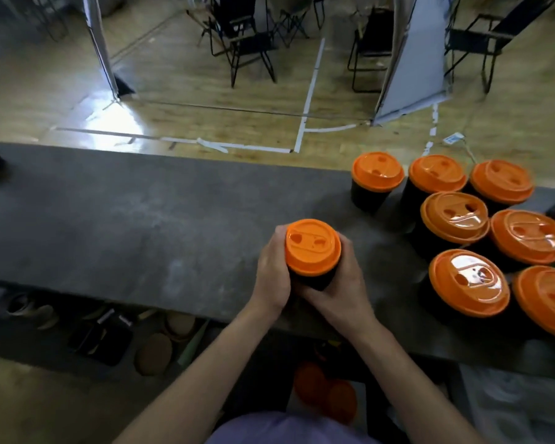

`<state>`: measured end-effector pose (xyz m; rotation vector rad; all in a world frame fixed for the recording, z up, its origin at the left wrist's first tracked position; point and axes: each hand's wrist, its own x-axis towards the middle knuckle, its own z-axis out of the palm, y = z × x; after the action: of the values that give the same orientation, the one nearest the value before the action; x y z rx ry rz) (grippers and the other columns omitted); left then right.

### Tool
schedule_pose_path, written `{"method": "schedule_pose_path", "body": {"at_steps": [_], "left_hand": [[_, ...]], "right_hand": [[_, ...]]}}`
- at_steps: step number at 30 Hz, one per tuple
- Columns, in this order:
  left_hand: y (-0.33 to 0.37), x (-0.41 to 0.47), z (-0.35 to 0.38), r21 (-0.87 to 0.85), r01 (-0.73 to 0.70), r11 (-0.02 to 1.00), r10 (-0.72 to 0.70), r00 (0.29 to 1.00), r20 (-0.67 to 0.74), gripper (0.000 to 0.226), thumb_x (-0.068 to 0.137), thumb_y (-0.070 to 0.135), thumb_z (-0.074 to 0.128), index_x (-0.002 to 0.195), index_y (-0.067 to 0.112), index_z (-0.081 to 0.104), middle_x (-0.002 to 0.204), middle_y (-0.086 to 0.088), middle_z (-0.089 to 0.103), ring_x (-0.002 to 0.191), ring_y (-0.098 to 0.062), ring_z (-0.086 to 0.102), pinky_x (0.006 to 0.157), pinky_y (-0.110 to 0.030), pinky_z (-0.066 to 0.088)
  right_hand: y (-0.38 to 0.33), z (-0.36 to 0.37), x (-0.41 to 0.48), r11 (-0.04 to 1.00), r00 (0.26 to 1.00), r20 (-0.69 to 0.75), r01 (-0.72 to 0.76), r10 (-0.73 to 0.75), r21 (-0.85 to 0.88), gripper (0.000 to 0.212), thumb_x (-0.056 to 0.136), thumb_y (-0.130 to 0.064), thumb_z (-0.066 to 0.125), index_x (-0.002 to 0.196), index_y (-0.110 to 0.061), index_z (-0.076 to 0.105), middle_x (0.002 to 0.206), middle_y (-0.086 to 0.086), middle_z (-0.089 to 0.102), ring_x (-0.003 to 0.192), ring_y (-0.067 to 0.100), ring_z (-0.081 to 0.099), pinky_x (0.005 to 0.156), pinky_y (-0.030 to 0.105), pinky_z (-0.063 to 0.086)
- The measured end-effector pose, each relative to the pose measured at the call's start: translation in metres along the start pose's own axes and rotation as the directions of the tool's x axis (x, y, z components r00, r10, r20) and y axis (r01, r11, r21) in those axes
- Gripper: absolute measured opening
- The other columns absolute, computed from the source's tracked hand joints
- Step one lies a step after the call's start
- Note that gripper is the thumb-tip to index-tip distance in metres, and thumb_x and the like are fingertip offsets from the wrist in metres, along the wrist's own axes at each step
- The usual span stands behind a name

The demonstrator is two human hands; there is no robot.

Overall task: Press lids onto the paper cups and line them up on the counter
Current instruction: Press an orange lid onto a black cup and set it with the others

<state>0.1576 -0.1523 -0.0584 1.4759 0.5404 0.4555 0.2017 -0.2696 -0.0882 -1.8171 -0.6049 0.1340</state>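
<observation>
Here left hand (271,277) and right hand (340,290) curl fingers (280,235) round the orange-lidded black cup (314,279).

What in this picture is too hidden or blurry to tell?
All in the head view:
1. Held cup: left hand and right hand hide most of its body and its base.
2. Rightmost cup: cut off by the frame edge.
3. Orange shapes below the counter: blurred, lids or cups unclear.
</observation>
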Motion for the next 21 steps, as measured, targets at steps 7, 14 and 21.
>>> {"method": "schedule_pose_path", "body": {"at_steps": [7, 14, 21], "left_hand": [[0.01, 0.013, -0.009, -0.025, 0.063, 0.998, -0.063, 0.998, 0.029, 0.048, 0.112, 0.021, 0.031, 0.092, 0.016, 0.074, 0.083, 0.01, 0.078, 0.084, 0.001, 0.07, 0.078, -0.014, 0.05], [0.001, 0.007, -0.009, -0.066, 0.048, 0.997, -0.055, 0.992, -0.111, 0.047, 0.112, 0.027, 0.032, 0.093, 0.019, 0.074, 0.084, 0.01, 0.077, 0.085, -0.001, 0.07, 0.078, -0.017, 0.051], [0.008, 0.015, -0.004, -0.053, 0.055, 0.997, -0.058, 0.997, -0.058, 0.05, 0.112, 0.031, 0.031, 0.097, 0.014, 0.076, 0.095, -0.003, 0.079, 0.094, -0.015, 0.073, 0.084, -0.026, 0.053]], "right_hand": [[-0.002, -0.003, 0.003, 0.999, 0.999, 0.037, 0.005, -0.003, -0.04, 0.071, 0.066, -0.028, 0.093, 0.126, -0.021, 0.056, 0.12, -0.007, 0.064, 0.113, 0.002, 0.061, 0.093, 0.022, 0.05], [-0.004, 0.002, 0.002, 0.997, 1.0, -0.006, -0.027, 0.026, -0.079, 0.077, 0.06, -0.051, 0.091, 0.122, -0.033, 0.049, 0.119, -0.011, 0.062, 0.111, 0.003, 0.06, 0.091, 0.019, 0.049], [-0.003, 0.001, 0.002, 0.998, 1.0, 0.01, 0.01, -0.009, -0.064, 0.078, 0.065, -0.04, 0.094, 0.128, -0.027, 0.052, 0.123, -0.011, 0.059, 0.115, 0.003, 0.059, 0.093, 0.025, 0.051]]}}
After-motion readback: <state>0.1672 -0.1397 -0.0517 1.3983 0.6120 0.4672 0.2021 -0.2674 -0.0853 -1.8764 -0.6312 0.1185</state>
